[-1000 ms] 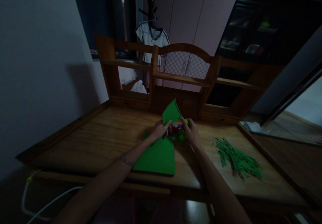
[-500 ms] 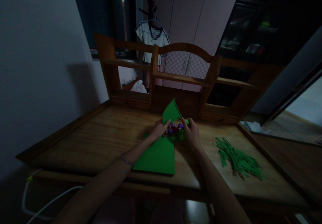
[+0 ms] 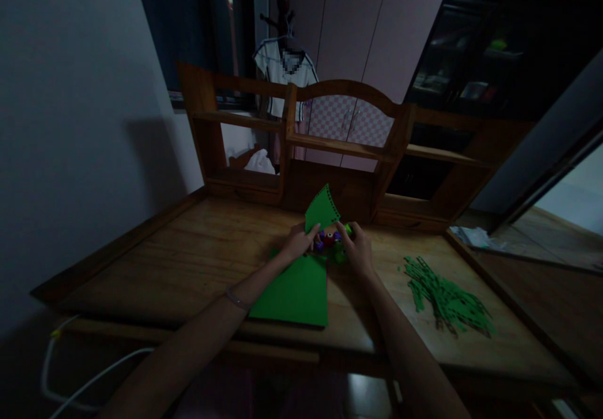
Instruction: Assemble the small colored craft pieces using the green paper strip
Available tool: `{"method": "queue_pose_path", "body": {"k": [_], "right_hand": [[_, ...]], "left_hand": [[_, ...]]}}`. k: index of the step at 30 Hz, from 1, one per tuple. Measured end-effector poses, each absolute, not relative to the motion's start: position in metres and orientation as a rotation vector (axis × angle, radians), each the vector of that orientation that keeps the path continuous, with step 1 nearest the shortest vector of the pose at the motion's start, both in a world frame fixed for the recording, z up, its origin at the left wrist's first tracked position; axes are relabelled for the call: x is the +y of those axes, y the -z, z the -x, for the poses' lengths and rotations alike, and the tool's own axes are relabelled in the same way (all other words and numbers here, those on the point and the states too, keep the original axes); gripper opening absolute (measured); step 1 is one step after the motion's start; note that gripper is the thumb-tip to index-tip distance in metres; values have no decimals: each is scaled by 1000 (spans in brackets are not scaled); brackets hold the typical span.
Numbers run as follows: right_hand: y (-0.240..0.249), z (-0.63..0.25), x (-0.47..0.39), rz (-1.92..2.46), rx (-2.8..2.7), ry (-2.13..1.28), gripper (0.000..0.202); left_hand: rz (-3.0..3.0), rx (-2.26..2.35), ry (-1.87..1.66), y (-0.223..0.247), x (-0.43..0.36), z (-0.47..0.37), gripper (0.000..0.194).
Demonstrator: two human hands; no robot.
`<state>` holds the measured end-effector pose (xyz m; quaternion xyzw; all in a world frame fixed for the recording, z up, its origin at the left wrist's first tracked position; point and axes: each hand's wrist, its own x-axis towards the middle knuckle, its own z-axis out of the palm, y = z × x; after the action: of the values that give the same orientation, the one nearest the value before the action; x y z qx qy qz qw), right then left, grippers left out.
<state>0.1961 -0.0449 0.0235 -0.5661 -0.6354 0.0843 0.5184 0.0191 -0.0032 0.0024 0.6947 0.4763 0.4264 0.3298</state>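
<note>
My left hand (image 3: 300, 241) is closed on the lower left part of a small green sheet (image 3: 321, 208), which stands up and curves a little. Rows of small holes run along its upper left and right edges. My right hand (image 3: 357, 246) is closed, its fingertips pinched at the sheet's lower right corner. Beneath the hands lies a larger green sheet or pad (image 3: 294, 293), flat on the desk. Between and behind the hands sit small toy-like pieces, among them a red one (image 3: 329, 239) with an eye and a green one (image 3: 340, 252), partly hidden.
A loose pile of green perforated strips (image 3: 447, 299) lies on the right of the wooden desk (image 3: 188, 262). A wooden shelf unit (image 3: 342, 147) rises along the back. A white cable (image 3: 108, 369) hangs at the front left. A clear plastic bag (image 3: 473, 237) lies past the right edge.
My right hand has shifted slightly left, bringing its fingertips against the small green sheet's corner. My left hand and the sheet have hardly moved.
</note>
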Motion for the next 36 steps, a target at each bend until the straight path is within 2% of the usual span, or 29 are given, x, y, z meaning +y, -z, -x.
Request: {"method": "queue_pose_path", "body": {"k": [15, 22, 30, 36], "right_hand": [[-17, -188, -45, 1380, -1571, -143, 43], [-22, -190, -44, 1335, -1461, -199, 44], [-21, -186, -43, 1326, -1446, -242, 34], [-20, -186, -40, 1302, -1458, -232, 34]], "left_hand": [[-1765, 1330, -1248, 1, 4, -18, 51], [-1768, 1353, -1167, -2, -2, -18, 56], [-1835, 1318, -1150, -3, -4, -17, 53], [-1874, 1301, -1162, -5, -6, -18, 50]]}}
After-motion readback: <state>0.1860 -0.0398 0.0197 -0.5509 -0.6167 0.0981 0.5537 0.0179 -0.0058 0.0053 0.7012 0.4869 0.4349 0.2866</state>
